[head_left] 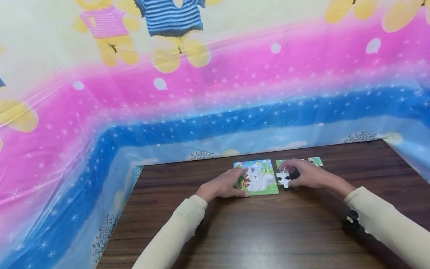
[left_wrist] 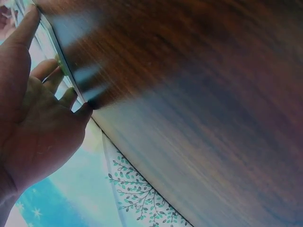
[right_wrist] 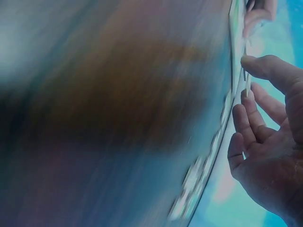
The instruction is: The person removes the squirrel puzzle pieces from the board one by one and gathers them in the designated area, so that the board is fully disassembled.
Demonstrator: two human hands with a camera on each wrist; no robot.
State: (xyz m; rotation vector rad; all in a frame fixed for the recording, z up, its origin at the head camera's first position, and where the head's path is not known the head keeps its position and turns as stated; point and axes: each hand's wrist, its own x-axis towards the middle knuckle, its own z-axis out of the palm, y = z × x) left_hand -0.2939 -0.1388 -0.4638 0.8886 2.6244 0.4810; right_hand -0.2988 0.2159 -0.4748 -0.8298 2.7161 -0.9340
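A square jigsaw puzzle (head_left: pixel 260 181) with a white squirrel picture lies at the far side of the wooden table. My left hand (head_left: pixel 228 183) holds its left side, thumb near the front edge and fingers over the picture. In the left wrist view, the fingertips of the left hand (left_wrist: pixel 42 113) meet the puzzle's thin edge. Right of the puzzle, my right hand (head_left: pixel 305 173) pinches a white-and-green puzzle piece (head_left: pixel 283 181) between thumb and fingers. The right wrist view shows the right hand (right_wrist: pixel 270 123) with a thin piece at its fingertips, seen edge-on.
More loose puzzle pieces (head_left: pixel 315 161) lie behind and beside the right hand, partly hidden by it. The dark wooden table (head_left: pixel 255 231) ends at a patterned cloth (head_left: pixel 215 127) along its back and left sides.
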